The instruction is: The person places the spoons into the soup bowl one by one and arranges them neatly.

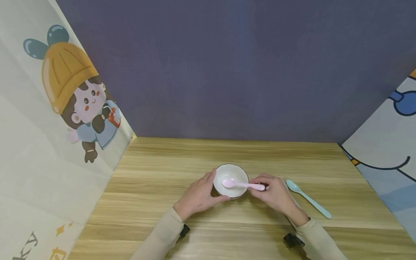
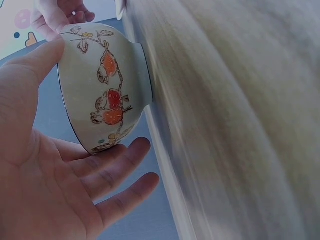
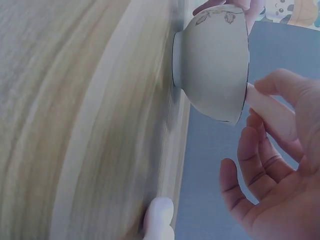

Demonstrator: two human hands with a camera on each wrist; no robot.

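A small white bowl (image 1: 231,172) with a dark rim stands upright on the wooden table. Its outside carries a painted branch with red-orange fruit, visible in the left wrist view. My left hand (image 1: 201,193) holds the bowl from the left, thumb at the near rim and fingers along the far left side. In the bowl lies the head of a pink spoon (image 1: 229,183), its handle reaching out over the right rim. My right hand (image 1: 274,193) pinches that handle (image 3: 272,112) between thumb and fingers just outside the bowl.
A mint-green spoon (image 1: 310,200) lies on the table (image 1: 156,173) right of my right hand. Low in the right wrist view is a pale rounded thing (image 3: 160,215). A dark blue-grey panel (image 1: 227,72) rises behind the table, and printed cloths (image 1: 32,144) hang at both sides.
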